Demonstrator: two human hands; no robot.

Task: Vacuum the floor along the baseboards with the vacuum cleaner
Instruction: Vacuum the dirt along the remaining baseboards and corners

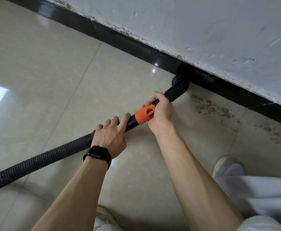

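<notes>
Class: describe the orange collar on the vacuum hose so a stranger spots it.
From the glossy black baseboard, follow the black vacuum tube back from its brush nozzle. The collar sits partly under the right hand, ahead of the left hand. It alone is orange, ribbed and vented.

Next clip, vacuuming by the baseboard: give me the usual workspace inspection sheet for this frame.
Surface: glossy beige floor tiles, with gritty brown debris scattered beside the baseboard, right of the nozzle.
Job's things: black brush nozzle at the foot of the black baseboard; orange collar on the tube; ribbed black hose trailing off to the left.
Clutter: nothing seen beyond the debris.
Grippers: left hand grips the tube where the hose joins; right hand grips the tube at the orange collar.
Cables: nothing seen.
Surroundings: wall with flaking paint above the baseboard; pale shoe at lower right.
</notes>
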